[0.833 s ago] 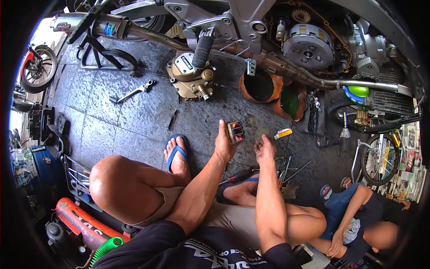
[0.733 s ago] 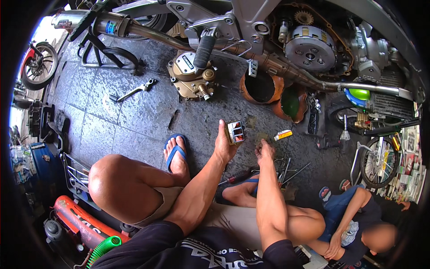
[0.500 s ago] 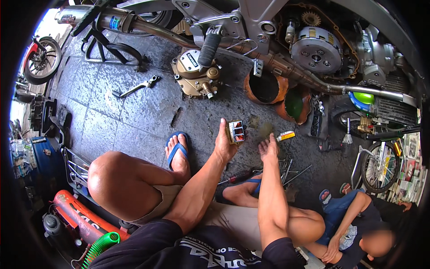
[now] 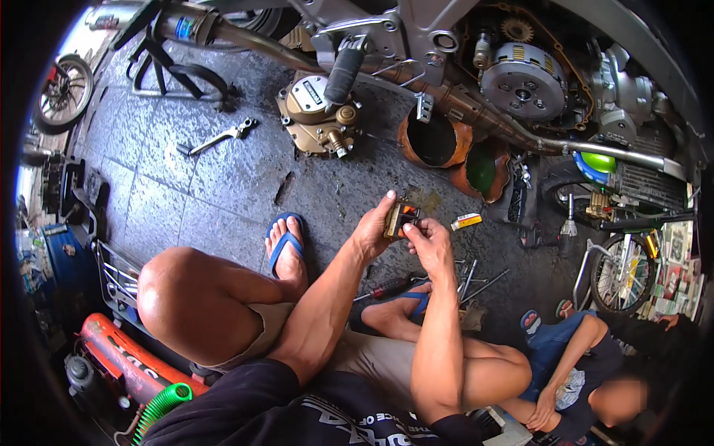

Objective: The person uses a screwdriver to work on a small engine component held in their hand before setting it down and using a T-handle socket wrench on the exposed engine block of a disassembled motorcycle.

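Observation:
My left hand (image 4: pixel 372 234) is closed around a small brass-coloured block with dark and orange rectangular windows, which looks like a reed valve block (image 4: pixel 398 221). Its thumb lies along the block's far side. From the right, my right hand (image 4: pixel 431 244) reaches in with curled fingers, thumb and fingertips pressed to the windowed face. The fingers underneath are partly hidden. On the floor just beyond the right hand lies a small yellow, white and red packet (image 4: pixel 466 221).
A motorcycle with its exposed clutch (image 4: pixel 523 83) stands ahead. Below it are a bronze engine cover (image 4: pixel 316 119), cut orange containers (image 4: pixel 431 141) and a kick lever (image 4: pixel 219 137). A screwdriver (image 4: pixel 390 288) and metal rods (image 4: pixel 483 286) lie near my foot. Another person (image 4: pixel 580 372) sits at the right.
My right hand has moved left from beside the packet onto the reed valve block. The block is now tilted in my left hand. The view has shifted slightly.

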A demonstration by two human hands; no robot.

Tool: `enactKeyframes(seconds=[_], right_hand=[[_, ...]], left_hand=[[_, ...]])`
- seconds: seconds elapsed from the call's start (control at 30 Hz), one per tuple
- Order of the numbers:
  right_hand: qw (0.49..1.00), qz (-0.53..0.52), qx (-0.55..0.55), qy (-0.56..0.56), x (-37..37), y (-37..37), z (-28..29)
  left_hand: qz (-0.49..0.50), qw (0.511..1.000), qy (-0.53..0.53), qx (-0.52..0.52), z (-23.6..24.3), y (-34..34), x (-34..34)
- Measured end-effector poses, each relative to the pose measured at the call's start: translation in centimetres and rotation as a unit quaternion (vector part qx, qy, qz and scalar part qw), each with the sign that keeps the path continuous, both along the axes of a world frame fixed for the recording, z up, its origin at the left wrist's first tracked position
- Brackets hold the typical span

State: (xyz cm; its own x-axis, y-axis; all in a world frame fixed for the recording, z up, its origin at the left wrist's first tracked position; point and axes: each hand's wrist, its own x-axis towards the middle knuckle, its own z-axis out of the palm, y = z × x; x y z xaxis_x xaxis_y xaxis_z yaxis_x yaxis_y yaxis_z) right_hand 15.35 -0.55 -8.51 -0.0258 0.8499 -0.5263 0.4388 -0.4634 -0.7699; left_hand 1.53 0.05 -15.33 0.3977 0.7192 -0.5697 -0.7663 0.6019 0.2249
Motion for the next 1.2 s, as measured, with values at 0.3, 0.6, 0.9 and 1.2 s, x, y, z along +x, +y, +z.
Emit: enactKeyframes(seconds=[0.3,0.6,0.9,1.2], right_hand=[[0.99,-0.103,-0.034,0.096,-1.1,-1.9,2.2],[0.902,-0.301,-0.085,0.296,2.4,-1.8,-0.5],[0.869,-0.312,-0.075,0.376,2.9,-2.1,-1.0],[0.906,-0.284,0.028,0.313,2.0,-2.0,1.1]], left_hand=[[-0.141,0.988,-0.04,0.055,1.0,1.0,-2.1],[-0.107,0.953,0.173,0.222,1.9,0.8,-0.4],[-0.127,0.914,0.253,0.291,3.0,1.2,-0.3],[-0.064,0.944,0.215,0.244,4.0,0.9,0.1]])
